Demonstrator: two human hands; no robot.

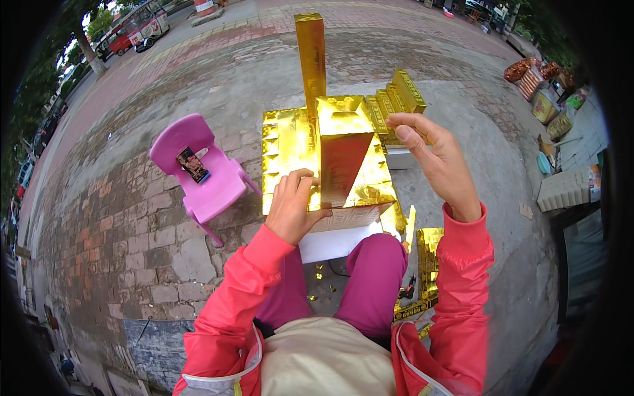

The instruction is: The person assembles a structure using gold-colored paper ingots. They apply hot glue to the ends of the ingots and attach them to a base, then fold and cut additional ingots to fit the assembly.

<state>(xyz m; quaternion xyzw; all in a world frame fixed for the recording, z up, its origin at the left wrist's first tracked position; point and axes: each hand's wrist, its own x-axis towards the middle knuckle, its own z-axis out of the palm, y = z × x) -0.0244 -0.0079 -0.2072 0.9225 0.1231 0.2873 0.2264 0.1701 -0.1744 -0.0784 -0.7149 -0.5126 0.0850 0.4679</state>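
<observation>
The person wears a shiny, bright pinkish-red jacket with long sleeves [456,323]. Each sleeve ends in a smooth, snug cuff [269,248] of the same red. The jacket is open in front, with a pale, thin edge [259,350] down each side. Near the bottom are bits of light grey and yellow. Under it is a plain, cream-coloured cloth shirt [330,360]. The trousers [371,284] are deep pinkish-purple. The left hand [291,206] and right hand [439,157] are bare.

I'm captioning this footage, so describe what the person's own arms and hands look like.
The left sleeve and right sleeve are coral red, slightly shiny and wrinkled, with matching cuffs. The left hand and right hand wear no gloves; no ring or watch shows.
</observation>
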